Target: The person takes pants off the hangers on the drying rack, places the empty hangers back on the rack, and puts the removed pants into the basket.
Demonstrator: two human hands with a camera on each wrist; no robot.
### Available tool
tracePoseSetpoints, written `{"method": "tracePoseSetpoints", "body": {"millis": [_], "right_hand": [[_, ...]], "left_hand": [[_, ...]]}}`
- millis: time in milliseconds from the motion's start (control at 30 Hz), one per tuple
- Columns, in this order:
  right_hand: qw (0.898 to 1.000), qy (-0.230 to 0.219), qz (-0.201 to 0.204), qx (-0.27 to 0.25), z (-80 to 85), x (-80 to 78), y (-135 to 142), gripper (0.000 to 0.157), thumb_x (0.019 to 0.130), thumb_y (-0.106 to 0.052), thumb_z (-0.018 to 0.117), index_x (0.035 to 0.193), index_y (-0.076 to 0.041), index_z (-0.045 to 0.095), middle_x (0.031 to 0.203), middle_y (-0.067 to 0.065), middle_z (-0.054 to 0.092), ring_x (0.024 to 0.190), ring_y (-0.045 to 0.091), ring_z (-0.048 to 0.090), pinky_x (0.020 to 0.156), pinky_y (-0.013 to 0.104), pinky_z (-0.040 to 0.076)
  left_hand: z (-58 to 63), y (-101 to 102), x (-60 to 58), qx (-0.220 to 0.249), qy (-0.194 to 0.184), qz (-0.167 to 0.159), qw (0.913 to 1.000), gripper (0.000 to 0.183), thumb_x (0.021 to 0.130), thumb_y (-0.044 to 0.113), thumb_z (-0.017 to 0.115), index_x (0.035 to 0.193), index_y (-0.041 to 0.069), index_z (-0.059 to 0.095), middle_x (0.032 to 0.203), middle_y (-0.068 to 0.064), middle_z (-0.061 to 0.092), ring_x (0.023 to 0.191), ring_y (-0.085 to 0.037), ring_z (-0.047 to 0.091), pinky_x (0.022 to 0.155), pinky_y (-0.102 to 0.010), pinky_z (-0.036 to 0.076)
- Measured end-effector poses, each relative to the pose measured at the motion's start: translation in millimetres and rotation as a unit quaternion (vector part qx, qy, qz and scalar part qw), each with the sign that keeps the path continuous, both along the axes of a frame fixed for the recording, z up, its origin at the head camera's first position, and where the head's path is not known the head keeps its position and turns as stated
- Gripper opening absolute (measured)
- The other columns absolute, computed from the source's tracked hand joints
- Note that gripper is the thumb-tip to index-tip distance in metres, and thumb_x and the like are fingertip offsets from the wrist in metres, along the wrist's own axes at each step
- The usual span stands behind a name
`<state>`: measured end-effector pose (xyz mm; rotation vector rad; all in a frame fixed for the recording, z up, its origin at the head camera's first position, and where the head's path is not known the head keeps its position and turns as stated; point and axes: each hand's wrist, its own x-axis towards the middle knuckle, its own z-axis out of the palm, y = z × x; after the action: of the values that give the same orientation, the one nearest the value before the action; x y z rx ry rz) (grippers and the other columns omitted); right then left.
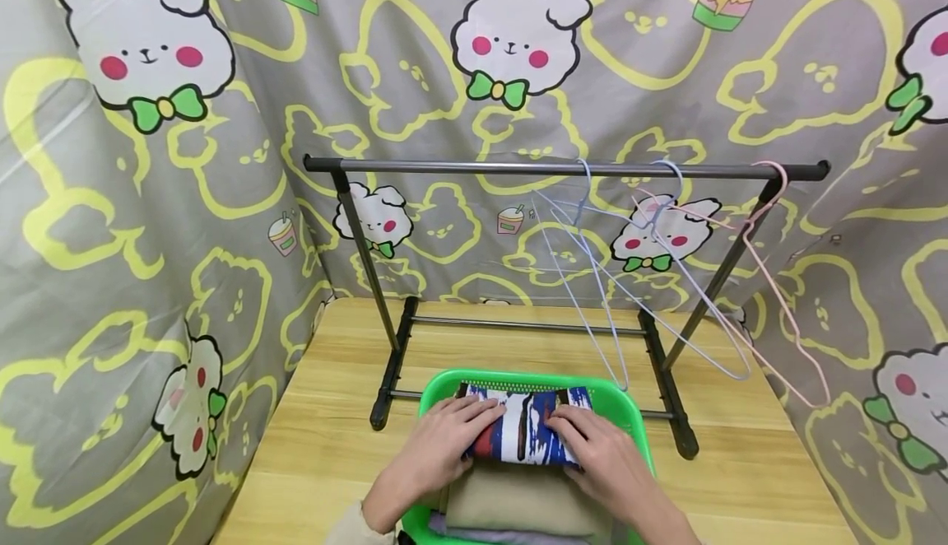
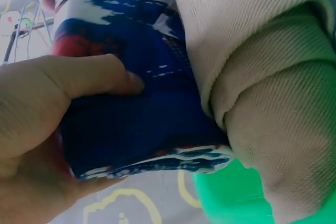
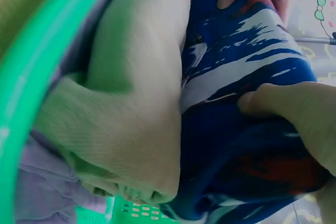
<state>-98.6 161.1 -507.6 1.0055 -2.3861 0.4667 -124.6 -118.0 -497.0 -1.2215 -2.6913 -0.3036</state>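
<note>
A folded garment with a blue, white and red print (image 1: 522, 430) lies across the far part of a green plastic basket (image 1: 437, 384). My left hand (image 1: 448, 438) grips its left end, thumb on the near face and fingers around the far side. At the other end my right hand (image 1: 603, 454) holds it the same way; its thumb (image 3: 268, 100) presses the cloth in the right wrist view. Against the near side of the print sits a folded beige ribbed garment (image 2: 268, 103). Lilac cloth (image 3: 47, 182) shows beneath the beige one, inside the basket.
Behind the basket a black and grey metal clothes rack (image 1: 444, 168) stands on the wooden table (image 1: 304, 454). Two blue wire hangers (image 1: 585, 261) and a pink hanger (image 1: 788, 323) hang toward its right end. A rabbit-print curtain (image 1: 415, 51) surrounds the table's back and sides.
</note>
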Motion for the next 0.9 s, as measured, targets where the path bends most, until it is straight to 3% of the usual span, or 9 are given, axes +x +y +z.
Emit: {"method": "tracePoseSetpoints", "body": {"millis": [100,200,333,433,567,800,900], "right_hand": [[0.996,-0.087,-0.018,0.010,-1.0,10.3,0.8,0.063,0.060,-0.024,0.086,0.117,-0.015,0.060,0.129,0.008,0.055,0.115,0.026,0.055,0.089,0.045,0.049],[0.983,-0.181,-0.036,0.004,-0.3,18.6,2.3,0.054,0.074,-0.044,0.078,0.119,-0.023,0.058,0.138,0.007,0.049,0.121,0.026,0.051,0.091,0.047,0.047],[0.966,-0.252,-0.055,-0.027,0.0,20.7,2.4,0.041,0.089,-0.049,0.059,0.122,-0.025,0.059,0.135,0.002,0.052,0.122,0.021,0.051,0.094,0.045,0.046],[0.961,-0.270,-0.063,-0.016,-2.8,20.7,2.0,0.044,0.094,-0.045,0.052,0.131,-0.020,0.056,0.139,0.002,0.049,0.126,0.022,0.047,0.096,0.045,0.044],[0.959,-0.277,-0.053,0.022,-9.9,24.1,1.4,0.053,0.097,-0.043,0.048,0.143,-0.017,0.044,0.151,0.006,0.033,0.136,0.027,0.032,0.100,0.047,0.039],[0.974,-0.214,-0.046,0.051,-17.3,30.6,-2.3,0.056,0.097,-0.037,0.051,0.146,-0.014,0.037,0.153,0.011,0.027,0.137,0.032,0.029,0.100,0.048,0.039],[0.973,-0.217,-0.053,0.050,-17.8,31.6,-3.6,0.056,0.097,-0.038,0.050,0.147,-0.015,0.036,0.153,0.009,0.026,0.138,0.031,0.028,0.101,0.048,0.037]], "left_hand": [[-1.3,-3.7,6.3,0.018,-0.047,-0.012,0.9986,0.075,0.076,0.034,0.078,0.142,0.020,0.044,0.138,-0.004,0.050,0.126,-0.028,0.047,0.101,-0.051,0.038],[-1.8,-7.6,10.7,0.036,-0.101,-0.022,0.9940,0.056,0.091,0.043,0.059,0.140,0.019,0.047,0.141,-0.006,0.048,0.129,-0.029,0.043,0.103,-0.053,0.033],[-3.2,-10.2,13.4,0.046,-0.123,-0.017,0.9912,0.039,0.100,0.033,0.044,0.135,0.017,0.054,0.140,-0.006,0.048,0.130,-0.027,0.043,0.103,-0.053,0.034],[-5.3,-10.0,15.7,0.041,-0.124,-0.010,0.9914,0.038,0.100,0.026,0.046,0.135,0.015,0.053,0.141,-0.009,0.047,0.131,-0.029,0.041,0.104,-0.051,0.034],[-11.3,-8.8,20.0,0.015,-0.124,-0.012,0.9921,0.044,0.101,0.024,0.044,0.142,0.009,0.043,0.147,-0.017,0.036,0.136,-0.037,0.028,0.106,-0.052,0.030],[-23.4,-8.9,24.4,-0.022,-0.119,0.000,0.9927,0.051,0.103,0.029,0.035,0.148,0.006,0.029,0.154,-0.019,0.020,0.140,-0.040,0.016,0.108,-0.054,0.025],[-27.2,-8.5,25.4,-0.030,-0.116,0.011,0.9927,0.053,0.103,0.032,0.032,0.150,0.007,0.025,0.155,-0.018,0.017,0.141,-0.039,0.014,0.108,-0.054,0.024]]}}
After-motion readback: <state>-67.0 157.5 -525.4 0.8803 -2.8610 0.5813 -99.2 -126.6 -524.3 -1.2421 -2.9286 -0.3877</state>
